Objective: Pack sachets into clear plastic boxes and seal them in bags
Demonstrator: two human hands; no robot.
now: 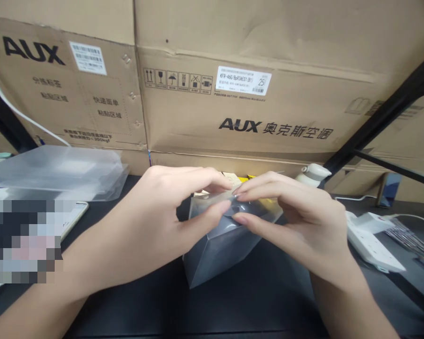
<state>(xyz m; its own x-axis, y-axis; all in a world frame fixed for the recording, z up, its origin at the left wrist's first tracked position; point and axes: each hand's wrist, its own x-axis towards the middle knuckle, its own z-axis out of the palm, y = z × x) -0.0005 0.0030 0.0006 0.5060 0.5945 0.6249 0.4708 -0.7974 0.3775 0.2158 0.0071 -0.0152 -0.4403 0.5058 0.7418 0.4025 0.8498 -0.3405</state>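
Observation:
A translucent plastic box (221, 256) stands on the black table (155, 301), one corner toward me. My left hand (166, 214) pinches the upper edge of the box between thumb and fingers. Close beside it, my right hand (297, 216) has its thumb and fingers on the top of the box near the same spot. The fingertips of both hands almost meet there. Behind the hands, beige and yellow items (245, 179) show in part; my fingers hide the rest.
Flat translucent plastic sheets (63, 169) lie at the left, with a phone-like device (76, 214) partly pixelated before them. A white power strip (374, 245), cables and a white bottle (313, 174) are at the right. Large cardboard boxes (183, 122) stand behind.

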